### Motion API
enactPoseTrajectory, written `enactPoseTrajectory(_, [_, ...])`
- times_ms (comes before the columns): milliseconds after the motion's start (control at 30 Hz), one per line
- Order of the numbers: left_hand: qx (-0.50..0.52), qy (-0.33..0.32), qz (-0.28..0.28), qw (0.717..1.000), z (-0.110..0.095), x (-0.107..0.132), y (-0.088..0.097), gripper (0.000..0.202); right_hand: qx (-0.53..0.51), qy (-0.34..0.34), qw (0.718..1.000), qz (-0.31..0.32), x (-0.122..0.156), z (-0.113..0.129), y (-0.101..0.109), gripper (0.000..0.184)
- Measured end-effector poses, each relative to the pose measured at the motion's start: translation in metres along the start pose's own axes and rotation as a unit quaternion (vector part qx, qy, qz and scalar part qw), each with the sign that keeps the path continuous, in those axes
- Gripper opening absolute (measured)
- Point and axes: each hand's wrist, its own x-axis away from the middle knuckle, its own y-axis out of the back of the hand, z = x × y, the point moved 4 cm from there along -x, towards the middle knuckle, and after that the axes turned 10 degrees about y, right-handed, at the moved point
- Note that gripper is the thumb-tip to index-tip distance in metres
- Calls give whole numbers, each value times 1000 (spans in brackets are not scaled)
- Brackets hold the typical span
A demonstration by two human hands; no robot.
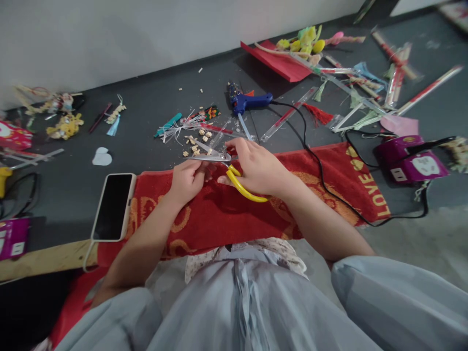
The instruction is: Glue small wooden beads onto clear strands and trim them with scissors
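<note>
My right hand [258,165] is closed round the yellow handles of a pair of scissors [239,184], whose metal blades point left toward my left hand. My left hand [187,179] is closed in a pinch on something small at the blade tips; I cannot make out what it is. Both hands hover over the far edge of a red towel [329,180] with gold patterns and the word LOVE. Just beyond the blades lie small beige cut pieces [195,141] on the dark floor.
A blue glue gun [250,102] lies beyond my hands, its black cord [321,170] crossing the towel. A phone [112,206] lies face up at the left. A purple power strip [413,163] sits right. Tassels, clear tubes and a red folder [281,63] are scattered behind.
</note>
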Motion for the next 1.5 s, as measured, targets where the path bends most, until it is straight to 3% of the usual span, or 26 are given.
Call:
enactPoseTrajectory(500, [-21, 8, 1, 1000, 0, 2, -2, 31, 20, 5, 1000, 1, 0, 2, 1, 81])
enactPoseTrajectory(933, [-77, -63, -38, 994, 8, 7, -1, 29, 34, 8, 999, 11, 0, 3, -1, 72])
enactPoseTrajectory(1167, [-74, -26, -14, 997, 3, 5, 0, 27, 75, -28, 996, 48, -1, 5, 0, 61])
enactPoseTrajectory(1367, [-66, -24, -41, 997, -1, 1, 5, 26, 106, -65, 989, 78, -1, 7, 3, 57])
enactPoseTrajectory(1500, [-66, -10, -28, 997, -2, 1, 4, 31, 124, -77, 985, 90, -1, 10, 4, 55])
